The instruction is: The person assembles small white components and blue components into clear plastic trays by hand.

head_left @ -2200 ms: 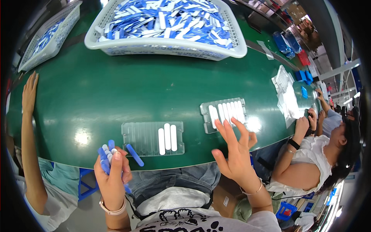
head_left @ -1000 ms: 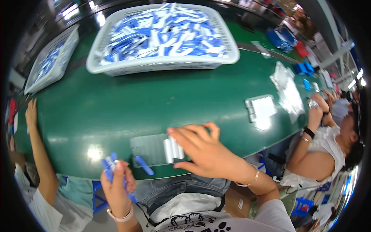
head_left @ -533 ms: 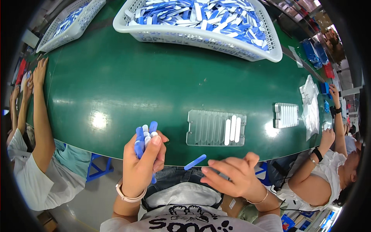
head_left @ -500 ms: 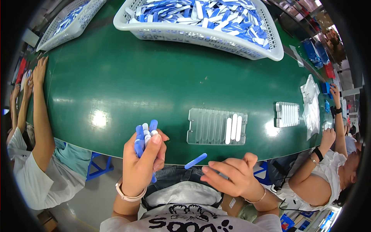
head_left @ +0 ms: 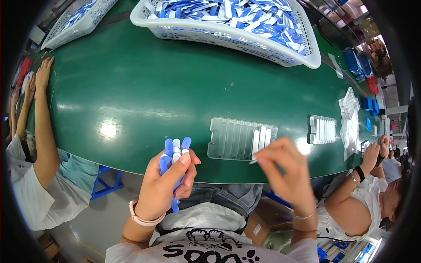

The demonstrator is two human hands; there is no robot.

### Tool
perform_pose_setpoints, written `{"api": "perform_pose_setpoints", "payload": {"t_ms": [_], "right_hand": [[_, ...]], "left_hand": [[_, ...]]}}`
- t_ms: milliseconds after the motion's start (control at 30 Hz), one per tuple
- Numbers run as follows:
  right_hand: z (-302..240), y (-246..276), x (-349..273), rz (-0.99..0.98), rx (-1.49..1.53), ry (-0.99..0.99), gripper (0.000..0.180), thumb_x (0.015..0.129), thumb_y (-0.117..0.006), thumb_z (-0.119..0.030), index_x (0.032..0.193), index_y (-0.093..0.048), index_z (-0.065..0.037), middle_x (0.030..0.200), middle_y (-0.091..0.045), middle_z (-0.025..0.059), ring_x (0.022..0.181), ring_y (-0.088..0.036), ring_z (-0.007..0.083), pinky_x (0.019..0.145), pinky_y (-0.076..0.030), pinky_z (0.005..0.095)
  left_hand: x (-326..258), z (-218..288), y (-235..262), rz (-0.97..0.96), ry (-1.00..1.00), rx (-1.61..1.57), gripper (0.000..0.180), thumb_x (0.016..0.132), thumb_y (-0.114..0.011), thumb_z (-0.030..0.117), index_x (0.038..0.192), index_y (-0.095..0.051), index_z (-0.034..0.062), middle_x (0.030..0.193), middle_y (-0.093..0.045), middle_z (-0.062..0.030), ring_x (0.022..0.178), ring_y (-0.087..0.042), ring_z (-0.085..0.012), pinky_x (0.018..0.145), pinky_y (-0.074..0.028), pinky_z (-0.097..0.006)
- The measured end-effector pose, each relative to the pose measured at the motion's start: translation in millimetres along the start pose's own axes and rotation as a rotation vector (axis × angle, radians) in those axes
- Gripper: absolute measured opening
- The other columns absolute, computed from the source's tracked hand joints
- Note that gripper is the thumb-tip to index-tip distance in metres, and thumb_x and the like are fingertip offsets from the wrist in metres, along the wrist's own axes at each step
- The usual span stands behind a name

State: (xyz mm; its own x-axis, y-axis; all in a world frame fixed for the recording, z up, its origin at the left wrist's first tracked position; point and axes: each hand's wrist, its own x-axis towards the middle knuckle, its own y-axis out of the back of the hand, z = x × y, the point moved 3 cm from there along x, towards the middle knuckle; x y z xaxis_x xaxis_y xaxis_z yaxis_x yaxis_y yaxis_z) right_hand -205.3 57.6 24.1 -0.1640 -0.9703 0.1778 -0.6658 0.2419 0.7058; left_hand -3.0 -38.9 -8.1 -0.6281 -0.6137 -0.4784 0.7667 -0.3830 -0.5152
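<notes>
My left hand (head_left: 163, 188) is closed round a bundle of flat, round-ended blue and white strips (head_left: 168, 149), tilted upward above the table's near edge. Right of it, a clear grooved tray (head_left: 232, 139) lies on the table. Three white strips (head_left: 262, 136) sit in grooves toward its right end, while the grooves to the left show no strips. My right hand (head_left: 287, 173), a little blurred, is at the tray's near right corner with fingers pinched. A small pale tip (head_left: 253, 161) pokes out from the fingertips, apparently a strip; the fingers hide most of it.
A white basket (head_left: 219, 39) heaped with blue and white strips stands at the back of the green table (head_left: 144, 87). Another basket (head_left: 72, 37) is far left. A second tray (head_left: 312, 131) with several white strips lies right. Co-workers' arms (head_left: 46, 127) flank both sides.
My right hand has moved up and right from the table's front edge to the tray's near corner. The blue strip at its fingertips is now mostly hidden. My left hand still grips its bundle.
</notes>
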Motion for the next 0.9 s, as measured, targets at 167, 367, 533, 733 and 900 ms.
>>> {"api": "perform_pose_setpoints", "payload": {"t_ms": [167,367,533,733,900], "right_hand": [[11.6,26.8,51.2,-0.273,-0.014,-0.058,0.008,0.079,-0.065,-0.004,0.086,-0.065,-0.004,0.074,-0.06,0.0063,0.063,-0.053,0.0176,0.056,-0.042,0.0289],[21.7,18.6,76.6,-0.422,0.035,-0.134,0.011,0.08,-0.066,-0.01,0.087,-0.061,-0.003,0.071,-0.058,0.0059,0.06,-0.048,0.0148,0.056,-0.04,0.0273],[19.7,25.3,75.6,-0.441,0.067,-0.031,0.008,0.082,-0.062,-0.01,0.085,-0.06,-0.003,0.067,-0.054,0.0074,0.059,-0.048,0.0177,0.055,-0.04,0.0312],[26.6,21.1,70.7,-0.429,0.006,-0.037,0.017,0.078,-0.068,-0.014,0.088,-0.058,-0.004,0.069,-0.052,0.0064,0.065,-0.049,0.0204,0.063,-0.04,0.0314],[20.1,20.4,60.9,-0.319,-0.188,-0.085,0.032,0.072,-0.074,-0.024,0.091,-0.056,-0.006,0.079,-0.051,0.0064,0.078,-0.051,0.0227,0.074,-0.038,0.0338]], "left_hand": [[8.6,-1.7,-10.4,-0.117,0.142,-0.112,0.021,0.095,-0.045,0.023,0.093,-0.05,0.0021,0.06,-0.045,-0.004,0.04,-0.031,-0.0063,0.035,-0.023,-0.023],[9.8,-1.6,-10.9,-0.177,0.175,-0.218,0.021,0.096,-0.044,0.024,0.092,-0.05,0.004,0.06,-0.044,-0.0041,0.041,-0.031,-0.0064,0.036,-0.022,-0.022],[9.1,-3.2,-7.7,-0.142,0.165,-0.219,0.022,0.096,-0.044,0.025,0.092,-0.05,0.0046,0.06,-0.044,-0.0042,0.041,-0.03,-0.0063,0.036,-0.021,-0.022],[9.4,-1.0,-7.7,-0.134,0.163,-0.226,0.022,0.096,-0.044,0.026,0.09,-0.049,0.0052,0.06,-0.044,-0.0042,0.04,-0.03,-0.0064,0.036,-0.021,-0.022],[10.0,-1.6,-10.0,-0.13,0.154,-0.218,0.022,0.096,-0.044,0.025,0.09,-0.049,0.0053,0.06,-0.043,-0.0042,0.04,-0.03,-0.0064,0.036,-0.021,-0.022]]}}
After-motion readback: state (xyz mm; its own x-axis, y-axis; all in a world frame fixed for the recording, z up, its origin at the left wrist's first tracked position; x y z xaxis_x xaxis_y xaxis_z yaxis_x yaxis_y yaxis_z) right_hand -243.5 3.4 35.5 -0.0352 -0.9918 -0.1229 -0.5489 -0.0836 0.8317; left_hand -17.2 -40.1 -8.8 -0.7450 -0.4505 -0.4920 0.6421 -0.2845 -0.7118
